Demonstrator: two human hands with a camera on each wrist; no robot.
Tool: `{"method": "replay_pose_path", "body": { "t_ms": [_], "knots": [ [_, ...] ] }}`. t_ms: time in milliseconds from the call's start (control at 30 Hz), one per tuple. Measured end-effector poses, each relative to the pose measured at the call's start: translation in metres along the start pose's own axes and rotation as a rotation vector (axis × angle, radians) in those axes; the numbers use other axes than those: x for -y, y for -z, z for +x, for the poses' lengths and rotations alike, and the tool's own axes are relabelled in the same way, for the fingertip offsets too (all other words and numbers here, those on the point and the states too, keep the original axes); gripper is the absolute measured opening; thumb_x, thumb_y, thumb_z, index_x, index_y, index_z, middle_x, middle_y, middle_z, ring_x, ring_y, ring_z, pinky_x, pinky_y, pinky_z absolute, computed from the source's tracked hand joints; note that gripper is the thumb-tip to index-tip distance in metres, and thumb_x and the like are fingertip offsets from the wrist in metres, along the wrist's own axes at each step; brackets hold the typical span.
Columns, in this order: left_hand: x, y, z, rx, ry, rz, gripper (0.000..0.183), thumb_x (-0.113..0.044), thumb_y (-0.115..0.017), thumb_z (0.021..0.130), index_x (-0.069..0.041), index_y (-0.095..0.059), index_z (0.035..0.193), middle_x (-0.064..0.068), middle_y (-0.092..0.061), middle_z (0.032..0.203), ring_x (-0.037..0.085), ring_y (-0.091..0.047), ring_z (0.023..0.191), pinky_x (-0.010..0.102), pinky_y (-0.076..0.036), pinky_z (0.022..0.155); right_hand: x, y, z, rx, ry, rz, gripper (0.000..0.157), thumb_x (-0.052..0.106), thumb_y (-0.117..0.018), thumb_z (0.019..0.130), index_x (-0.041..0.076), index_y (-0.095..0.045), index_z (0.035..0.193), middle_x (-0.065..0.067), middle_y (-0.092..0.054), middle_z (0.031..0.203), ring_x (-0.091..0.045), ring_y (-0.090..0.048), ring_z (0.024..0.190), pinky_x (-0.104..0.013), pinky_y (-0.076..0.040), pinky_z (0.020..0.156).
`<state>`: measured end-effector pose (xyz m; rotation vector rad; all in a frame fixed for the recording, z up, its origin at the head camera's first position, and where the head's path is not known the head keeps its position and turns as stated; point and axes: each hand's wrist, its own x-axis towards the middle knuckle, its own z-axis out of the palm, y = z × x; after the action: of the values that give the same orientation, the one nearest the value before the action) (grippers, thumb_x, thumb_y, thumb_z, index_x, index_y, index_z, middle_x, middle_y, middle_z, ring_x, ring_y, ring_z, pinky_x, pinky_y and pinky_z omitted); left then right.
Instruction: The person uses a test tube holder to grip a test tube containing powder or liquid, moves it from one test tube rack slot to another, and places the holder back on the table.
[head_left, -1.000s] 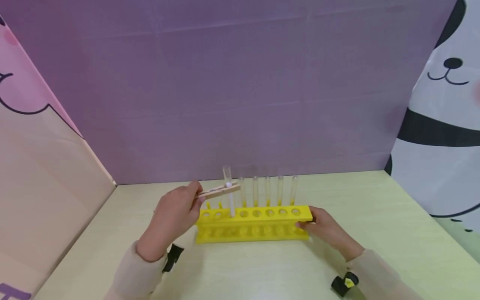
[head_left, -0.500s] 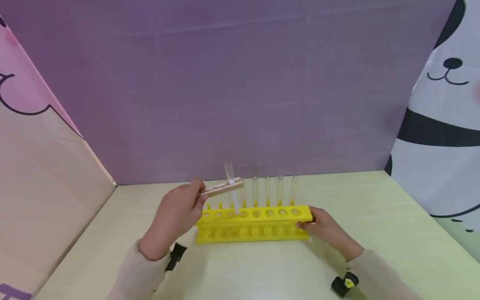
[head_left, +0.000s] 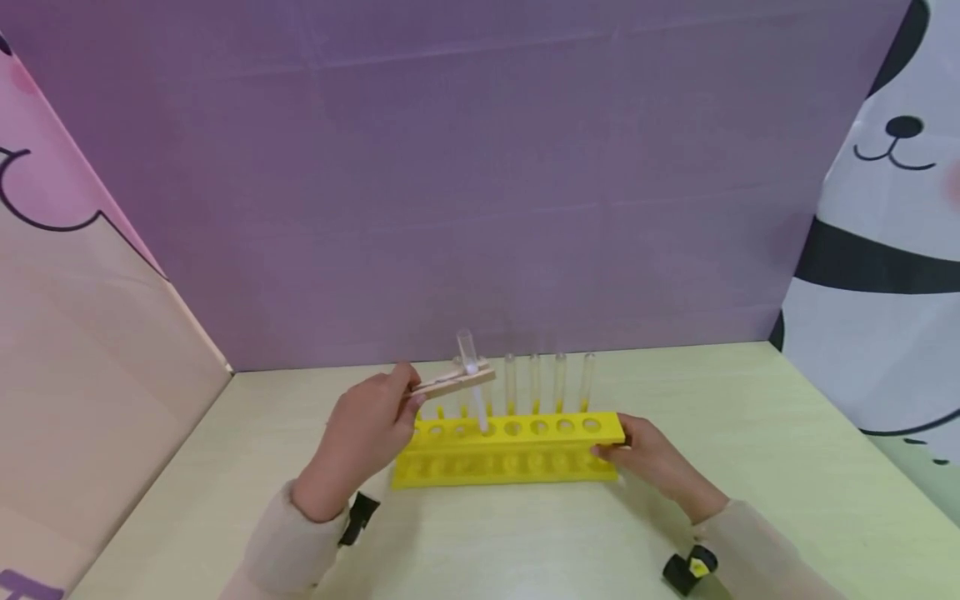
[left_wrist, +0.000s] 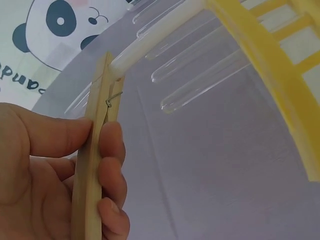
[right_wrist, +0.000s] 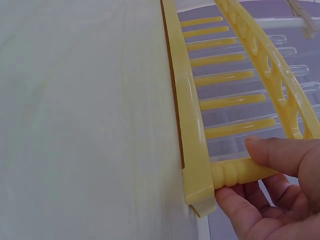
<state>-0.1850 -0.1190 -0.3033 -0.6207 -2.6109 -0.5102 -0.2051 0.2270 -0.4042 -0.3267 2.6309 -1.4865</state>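
Note:
My left hand [head_left: 375, 421] grips a wooden test tube clamp [left_wrist: 87, 165], thumb on one side and curled fingers on the other. Held in the clamp's far end is a clear test tube [head_left: 467, 343] with white contents in its lower part. The tube leans slightly, its bottom at a hole in the left half of the yellow test tube rack [head_left: 551, 446]; whether it has entered cannot be told. My right hand [head_left: 652, 458] holds the rack's right end, thumb and fingers around the yellow end post [right_wrist: 240, 171] in the right wrist view.
Several empty clear tubes [head_left: 560, 379] stand upside down on pegs along the rack's back. Bare pegs [head_left: 440, 412] show at its left. The rack rests on a pale table [head_left: 510, 542] before a purple backdrop [head_left: 480, 183]. A panda-printed panel [head_left: 885, 333] stands at right.
My left hand has moved to the right with the clamp and tube, from about the third hole to about the fourth. The right hand and rack have stayed put.

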Motion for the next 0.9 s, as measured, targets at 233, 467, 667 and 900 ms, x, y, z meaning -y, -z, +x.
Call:
{"method": "replay_pose_path", "body": {
  "t_ms": [233,467,667,900],
  "knots": [
    [0.002,-0.008,-0.001,-0.001,-0.017,0.010,0.010,-0.010,-0.065,0.087,-0.007,-0.057,0.091,-0.005,-0.044,0.061,0.011,-0.034,0.050,0.025,-0.032,0.047,-0.002,0.000,0.000,0.009,0.014,0.003,0.037,0.009,-0.066,0.087,-0.007,-0.055,0.120,-0.015,-0.062,0.113,-0.019,-0.056,0.093,-0.027,-0.049,0.077],
    [0.003,-0.013,-0.002,0.022,-0.010,0.008,0.009,-0.010,-0.064,0.088,-0.006,-0.057,0.092,-0.006,-0.045,0.061,0.011,-0.035,0.050,0.024,-0.032,0.047,-0.004,0.001,0.000,0.014,0.022,0.019,0.038,0.008,-0.065,0.087,-0.007,-0.055,0.120,-0.016,-0.062,0.113,-0.019,-0.056,0.093,-0.026,-0.049,0.076],
    [0.004,-0.018,-0.003,0.026,-0.012,0.017,0.010,-0.010,-0.065,0.087,-0.006,-0.057,0.092,-0.005,-0.046,0.061,0.010,-0.035,0.050,0.023,-0.033,0.047,-0.003,0.000,0.000,-0.006,0.021,-0.007,0.036,0.007,-0.066,0.086,-0.008,-0.056,0.117,-0.015,-0.063,0.110,-0.020,-0.056,0.092,-0.026,-0.049,0.076],
    [0.003,-0.020,-0.003,0.035,-0.017,0.034,0.011,-0.012,-0.066,0.087,-0.007,-0.057,0.091,-0.006,-0.047,0.061,0.010,-0.035,0.050,0.023,-0.032,0.047,-0.003,0.001,0.000,0.004,0.024,0.013,0.037,0.007,-0.066,0.087,-0.008,-0.055,0.119,-0.016,-0.062,0.112,-0.019,-0.056,0.094,-0.025,-0.049,0.076]
  ]
}}
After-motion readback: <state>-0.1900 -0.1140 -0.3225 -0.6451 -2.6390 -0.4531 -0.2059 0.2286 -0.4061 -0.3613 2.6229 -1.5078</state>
